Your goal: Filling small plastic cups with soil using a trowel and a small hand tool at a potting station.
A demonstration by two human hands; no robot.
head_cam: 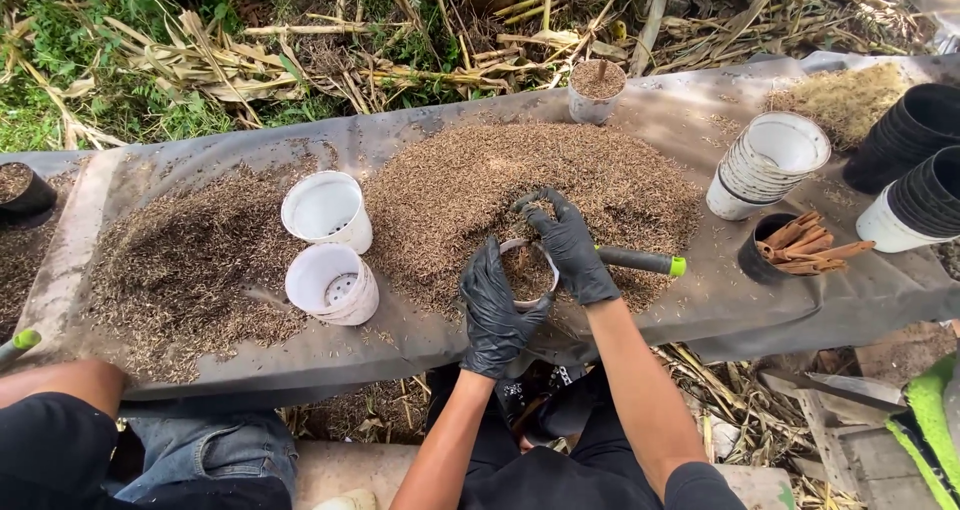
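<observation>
Both my hands wear black gloves. My left hand (pixel 492 308) grips the near side of a small white pot (pixel 527 274) that is partly filled with brown husk mix. My right hand (pixel 569 243) is cupped over the pot's far rim, fingers curled with husks in them. The pot rests at the near edge of a large heap of brown husk mix (pixel 470 175) spread on a grey sheet. A tool with a black handle and green end (pixel 641 261) lies just to the right of my right wrist, partly hidden under it.
Two empty white pots (pixel 330 240) stand to the left. A filled white pot (pixel 597 90) stands at the back. A stack of white pots (pixel 768 160), black pot stacks (pixel 915 130) and a black pot of brown sticks (pixel 795 245) are at right. Another person's knee (pixel 60 420) is at bottom left.
</observation>
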